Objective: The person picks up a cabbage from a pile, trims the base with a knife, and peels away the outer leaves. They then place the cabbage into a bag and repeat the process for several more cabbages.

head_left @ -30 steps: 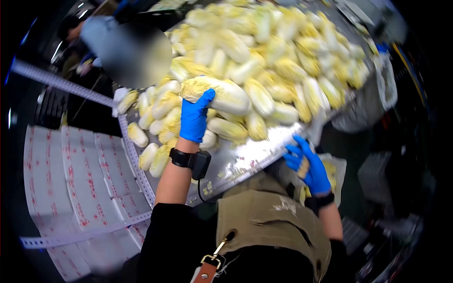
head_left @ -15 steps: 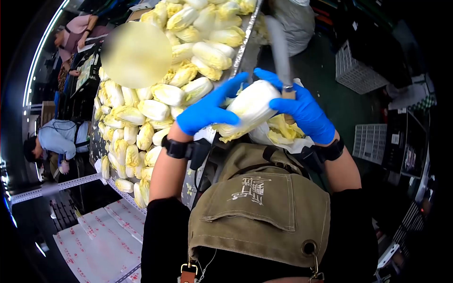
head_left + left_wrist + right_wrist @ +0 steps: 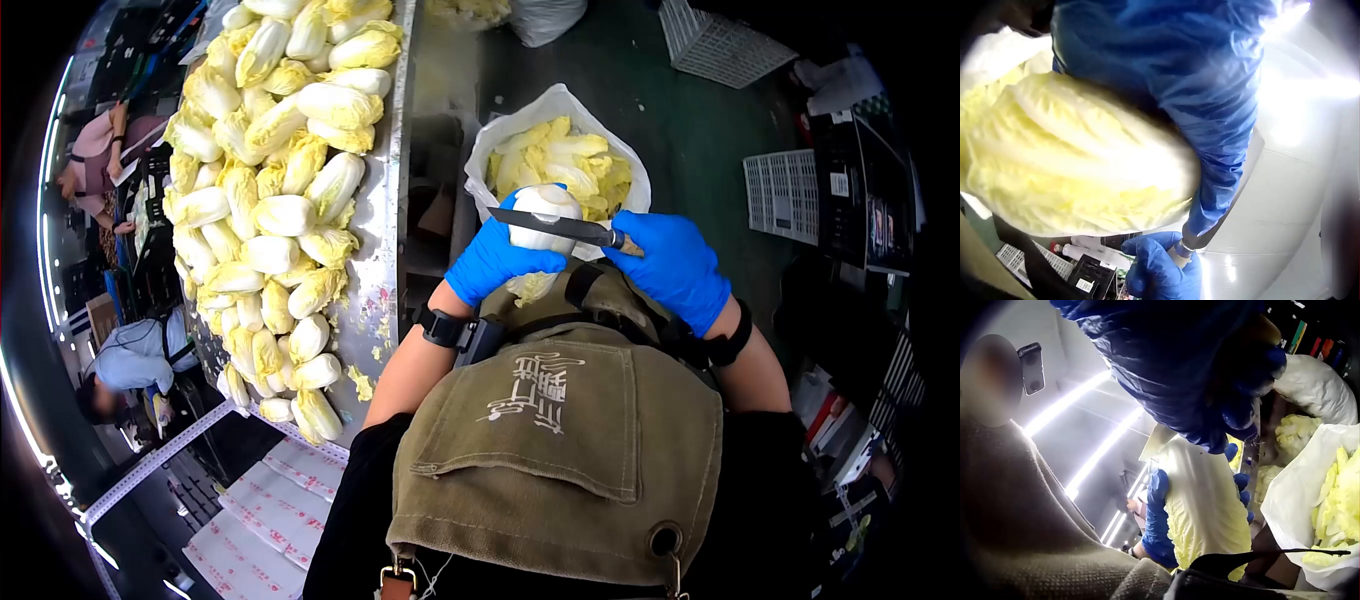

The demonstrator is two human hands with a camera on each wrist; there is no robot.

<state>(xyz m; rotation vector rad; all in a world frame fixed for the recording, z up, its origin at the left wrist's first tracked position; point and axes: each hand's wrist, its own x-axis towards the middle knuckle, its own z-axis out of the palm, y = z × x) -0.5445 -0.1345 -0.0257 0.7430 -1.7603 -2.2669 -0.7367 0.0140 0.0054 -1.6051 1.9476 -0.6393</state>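
My blue-gloved left hand (image 3: 505, 262) grips a napa cabbage (image 3: 1079, 156) in front of the apron, with its white base end up and leafy end down. In my gloved right hand (image 3: 680, 268) is a knife (image 3: 553, 226), held by its wooden handle. The blade lies across the cabbage's base end in the head view. In the right wrist view the left thumb and fingers wrap both sides of the cabbage, while the right hand hides most of the knife. Beyond the hands stands a white bag (image 3: 484, 150) holding loose yellow cabbage leaves (image 3: 560, 160).
Many napa cabbages (image 3: 270, 215) are heaped on a metal table (image 3: 376, 215) to the left. White crates (image 3: 780, 195) stand on the dark floor at right. Red-marked white boxes (image 3: 260, 510) lie lower left. Two other people are past the table.
The left hand has brought a cabbage from the pile to the front of the apron. The knife has swung from pointing away to lying across its base. The view has turned right.
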